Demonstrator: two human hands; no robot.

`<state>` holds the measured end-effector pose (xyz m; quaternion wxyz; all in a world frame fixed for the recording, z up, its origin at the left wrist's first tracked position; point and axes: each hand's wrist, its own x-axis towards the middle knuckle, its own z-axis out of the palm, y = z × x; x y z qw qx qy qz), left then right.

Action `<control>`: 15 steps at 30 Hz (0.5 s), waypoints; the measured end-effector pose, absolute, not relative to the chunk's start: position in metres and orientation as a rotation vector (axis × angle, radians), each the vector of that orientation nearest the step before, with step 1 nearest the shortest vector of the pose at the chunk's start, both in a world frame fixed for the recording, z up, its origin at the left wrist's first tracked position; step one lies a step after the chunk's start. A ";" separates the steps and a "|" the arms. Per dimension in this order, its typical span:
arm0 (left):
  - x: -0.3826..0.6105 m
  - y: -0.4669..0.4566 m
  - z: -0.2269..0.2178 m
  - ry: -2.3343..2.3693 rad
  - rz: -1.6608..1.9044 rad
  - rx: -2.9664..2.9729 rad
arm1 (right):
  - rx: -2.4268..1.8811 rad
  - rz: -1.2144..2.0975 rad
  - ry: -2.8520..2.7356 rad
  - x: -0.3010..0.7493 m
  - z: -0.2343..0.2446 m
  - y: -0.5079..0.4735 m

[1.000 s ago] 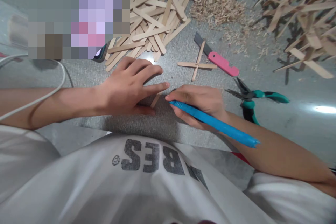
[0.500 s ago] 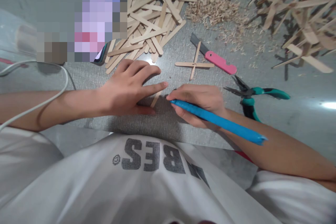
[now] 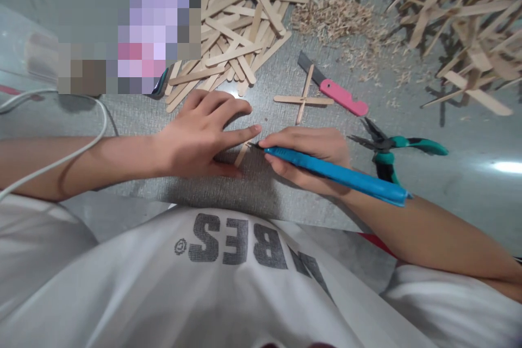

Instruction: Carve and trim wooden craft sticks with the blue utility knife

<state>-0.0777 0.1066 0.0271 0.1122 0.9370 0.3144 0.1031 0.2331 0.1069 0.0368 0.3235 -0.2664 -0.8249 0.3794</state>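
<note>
My left hand lies flat on the grey table, fingers spread, pressing down a short wooden stick whose end pokes out under the forefinger. My right hand is closed round a blue craft knife; its dark blade tip touches the stick's upper end, right by my left forefinger. The knife's long handle runs back to the right over my wrist.
A heap of flat wooden sticks lies behind my left hand. Two crossed sticks, a pink knife and teal-handled pliers lie to the right. Wood shavings and more sticks fill the far right. A white cable crosses my left forearm.
The blue knife's blade tip has moved left onto the stick's end and its handle has swung flatter and higher. My left hand has stayed put.
</note>
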 end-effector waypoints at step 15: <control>-0.079 0.107 0.025 0.921 0.294 2.766 | -0.657 0.999 -2.218 0.237 0.034 0.109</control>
